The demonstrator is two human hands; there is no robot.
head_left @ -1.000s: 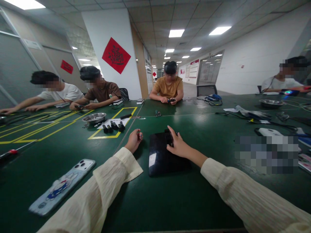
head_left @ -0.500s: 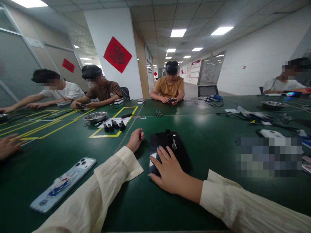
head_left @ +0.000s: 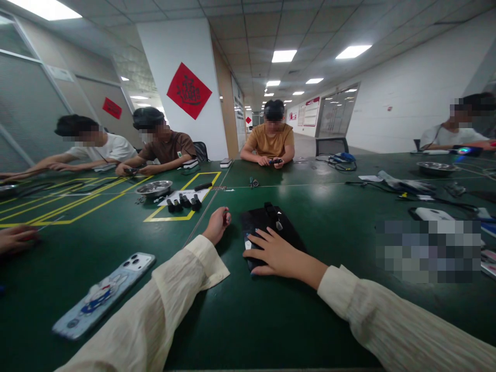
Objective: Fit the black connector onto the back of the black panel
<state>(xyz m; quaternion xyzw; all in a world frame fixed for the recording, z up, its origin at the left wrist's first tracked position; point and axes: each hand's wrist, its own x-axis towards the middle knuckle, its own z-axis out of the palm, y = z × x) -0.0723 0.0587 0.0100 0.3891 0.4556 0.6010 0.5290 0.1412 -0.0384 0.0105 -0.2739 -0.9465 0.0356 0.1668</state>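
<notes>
My right hand (head_left: 275, 253) lies flat with spread fingers on a thin black folder-like case (head_left: 258, 219). A black strap with a small metal-looking piece (head_left: 278, 224) shows near the case's far edge, and a white patch sits by my fingertips. The near right part of the case is hidden under my hand and wrist. To the left of the case, apart from it, my left hand (head_left: 218, 225) rests on the green table (head_left: 248, 330) in a loose fist, with nothing showing in it. A phone in a light blue cartoon case (head_left: 104, 295) lies left of my left forearm.
Beyond my left hand are several black cylindrical parts (head_left: 185, 201) on white paper, with a metal bowl (head_left: 154, 189) beside them. At the left edge a co-worker's hand (head_left: 17, 239) rests on the table. Cables and plastic bags (head_left: 403, 186) lie at right. Co-workers sit around the table.
The black case has turned slightly, its near left corner moving right and away from me. My right hand moved with it, its fingers now pointing more to the left. My left hand stayed put.
</notes>
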